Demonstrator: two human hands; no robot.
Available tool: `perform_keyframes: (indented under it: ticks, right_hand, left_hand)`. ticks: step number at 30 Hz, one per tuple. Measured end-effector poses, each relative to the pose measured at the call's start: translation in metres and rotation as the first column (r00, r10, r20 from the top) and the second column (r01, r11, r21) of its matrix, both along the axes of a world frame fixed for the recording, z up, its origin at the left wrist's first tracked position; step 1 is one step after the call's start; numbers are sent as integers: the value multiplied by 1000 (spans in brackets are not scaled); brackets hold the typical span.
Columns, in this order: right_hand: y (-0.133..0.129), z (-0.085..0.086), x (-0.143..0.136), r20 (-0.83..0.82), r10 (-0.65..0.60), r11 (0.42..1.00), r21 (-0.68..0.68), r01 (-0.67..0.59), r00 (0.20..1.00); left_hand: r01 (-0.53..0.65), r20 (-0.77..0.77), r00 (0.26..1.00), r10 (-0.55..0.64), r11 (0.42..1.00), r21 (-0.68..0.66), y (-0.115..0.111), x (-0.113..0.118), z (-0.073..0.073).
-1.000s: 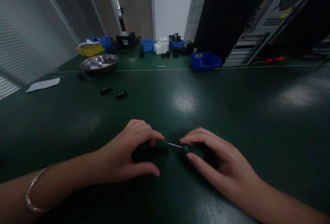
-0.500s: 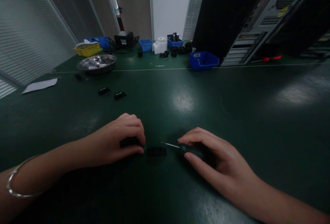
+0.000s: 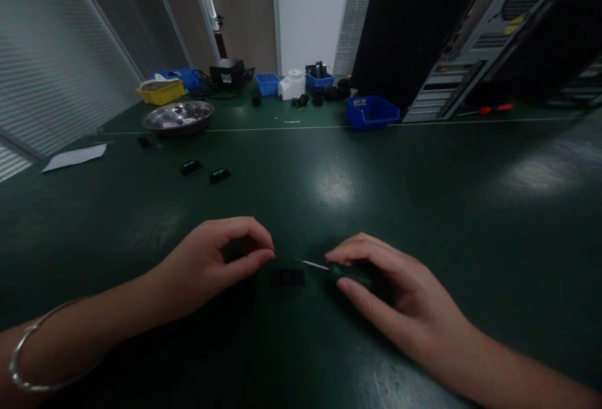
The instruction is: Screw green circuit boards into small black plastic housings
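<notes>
My right hand (image 3: 395,290) is closed round the dark handle of a screwdriver (image 3: 345,272), whose thin metal shaft points left. My left hand (image 3: 226,252) is pinched, thumb against forefinger. A small thin greenish piece (image 3: 276,252) shows at those fingertips, too small to name. Flat on the table, below and between the hands, lies a small black rectangular part (image 3: 288,278). The screwdriver's tip is just above that part's right end, close to the left fingertips but apart from them.
Two small black parts with green tops, one (image 3: 219,175) beside another (image 3: 190,167), lie farther left on the green table (image 3: 399,189). Behind them are a metal bowl (image 3: 153,124), a white sheet (image 3: 75,157), a yellow bin (image 3: 162,93) and a blue bin (image 3: 371,113).
My left hand has moved slightly up and right, its thumb and forefinger closing together on a small thin piece. The right hand and screwdriver have stayed nearly still.
</notes>
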State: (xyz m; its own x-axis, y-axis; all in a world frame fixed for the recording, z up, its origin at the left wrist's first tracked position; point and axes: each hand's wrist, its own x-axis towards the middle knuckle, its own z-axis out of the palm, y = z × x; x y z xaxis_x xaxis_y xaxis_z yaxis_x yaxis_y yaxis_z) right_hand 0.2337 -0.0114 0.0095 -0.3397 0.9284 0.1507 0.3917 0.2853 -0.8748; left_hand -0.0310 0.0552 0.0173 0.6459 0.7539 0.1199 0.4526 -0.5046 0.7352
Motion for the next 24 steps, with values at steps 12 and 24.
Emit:
perform_keyframes:
  ticks: [12, 24]
  right_hand:
    - [2, 0, -2, -6, -50, 999, -19, 50, 999]
    - [0, 0, 0, 4, -22, 1000, 17, 22, 1000]
  left_hand:
    - [-26, 164, 986, 26, 1000, 0, -10, 4, 7]
    - [96, 32, 993, -116, 924, 370, -18, 4, -5]
